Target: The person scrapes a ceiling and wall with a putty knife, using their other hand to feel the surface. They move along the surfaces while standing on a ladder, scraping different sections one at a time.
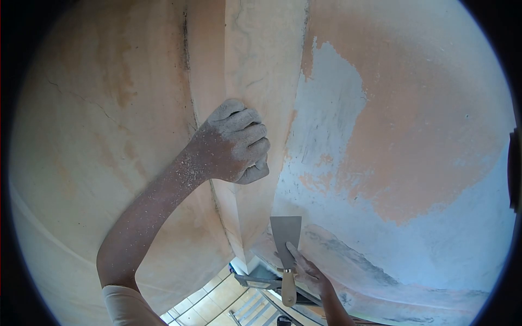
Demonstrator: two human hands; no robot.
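My left hand (239, 141) is closed in a fist in front of a pale pillar-like strip (261, 60) of the wall. Grey-white dust coats its knuckles and speckles the forearm. Whatever the fist may hold is hidden. Lower down, my right hand (310, 270) grips a putty knife (286, 233), a finger resting along the metal blade. The blade points up and the wooden handle hangs down beside the palm. Behind it is the right-hand wall (321, 108), bare bluish-white in places, with a large peach-coloured patch (418, 136) whose edges are ragged.
The left wall (109, 163) is stained, with a thin crack. A dark gap (186, 54) runs down beside the strip. Below lie floor tiles (217, 299), a grey ledge-like piece (255, 281) and a slatted metal frame (251, 309). Dark smears (353, 255) mark the lower right wall.
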